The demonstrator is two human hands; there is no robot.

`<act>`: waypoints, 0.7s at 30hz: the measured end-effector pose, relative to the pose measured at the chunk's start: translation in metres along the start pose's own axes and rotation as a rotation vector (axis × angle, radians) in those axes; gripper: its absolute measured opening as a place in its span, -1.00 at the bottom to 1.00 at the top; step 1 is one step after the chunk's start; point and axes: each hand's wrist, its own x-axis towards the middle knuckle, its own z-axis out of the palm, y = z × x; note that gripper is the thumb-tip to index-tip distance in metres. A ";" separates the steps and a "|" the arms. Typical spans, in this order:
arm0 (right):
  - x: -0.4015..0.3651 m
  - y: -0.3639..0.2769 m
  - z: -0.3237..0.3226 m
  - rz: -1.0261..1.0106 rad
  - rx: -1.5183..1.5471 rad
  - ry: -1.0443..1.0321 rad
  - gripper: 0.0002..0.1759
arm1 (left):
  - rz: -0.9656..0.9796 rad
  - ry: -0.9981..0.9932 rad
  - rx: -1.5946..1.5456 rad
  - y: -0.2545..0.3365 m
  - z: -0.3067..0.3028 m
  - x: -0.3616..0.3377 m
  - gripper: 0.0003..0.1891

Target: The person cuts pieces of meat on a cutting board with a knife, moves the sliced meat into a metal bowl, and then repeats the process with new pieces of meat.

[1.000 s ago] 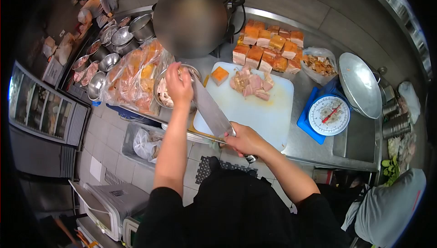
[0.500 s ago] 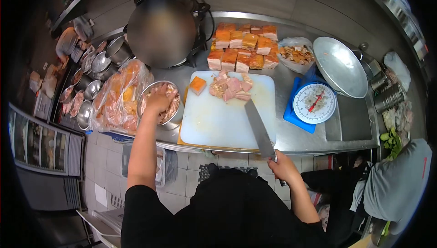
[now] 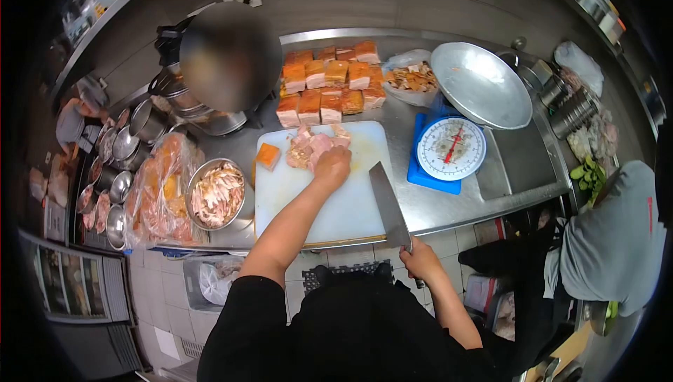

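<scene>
My left hand (image 3: 332, 166) reaches onto the sliced meat (image 3: 308, 149) at the back of the white cutting board (image 3: 315, 214); its fingertips are partly hidden against the slices. My right hand (image 3: 420, 258) grips the handle of a large knife (image 3: 390, 207), whose blade lies across the board's right edge and points away from me. One square orange-skinned piece (image 3: 268, 156) sits on the board's left side. Left of the board stands a metal pot (image 3: 249, 207) filled with cut meat strips (image 3: 218, 195).
Behind the board are stacked pork blocks (image 3: 331, 105) and a bag of scraps (image 3: 412, 77). A blue scale (image 3: 451, 148) with a metal pan (image 3: 482, 87) stands right. Bagged meat (image 3: 162, 193) lies left. Another person in a grey shirt (image 3: 606, 242) is at the far right.
My left hand has moved right, from the pot of strips to the sliced meat on the board. The camera view has shifted, while my right hand still holds the knife.
</scene>
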 end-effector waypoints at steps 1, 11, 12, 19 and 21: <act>0.001 0.007 0.002 0.010 0.014 0.011 -0.57 | -0.025 0.025 -0.028 -0.003 0.000 0.003 -0.81; -0.001 -0.002 -0.009 0.021 -0.036 -0.035 -0.54 | -0.677 -0.145 -1.373 -0.002 -0.058 -0.058 -0.74; 0.002 0.002 -0.009 0.016 -0.045 -0.045 -0.54 | -0.737 -0.165 -1.507 0.004 -0.061 -0.070 -0.69; 0.012 0.002 -0.012 -0.123 -0.257 -0.033 -0.61 | -0.337 0.121 -0.512 0.036 -0.036 -0.153 -0.80; 0.017 -0.002 -0.012 -0.385 -0.468 0.057 -0.64 | -0.415 0.125 -0.609 0.042 -0.037 -0.153 -0.79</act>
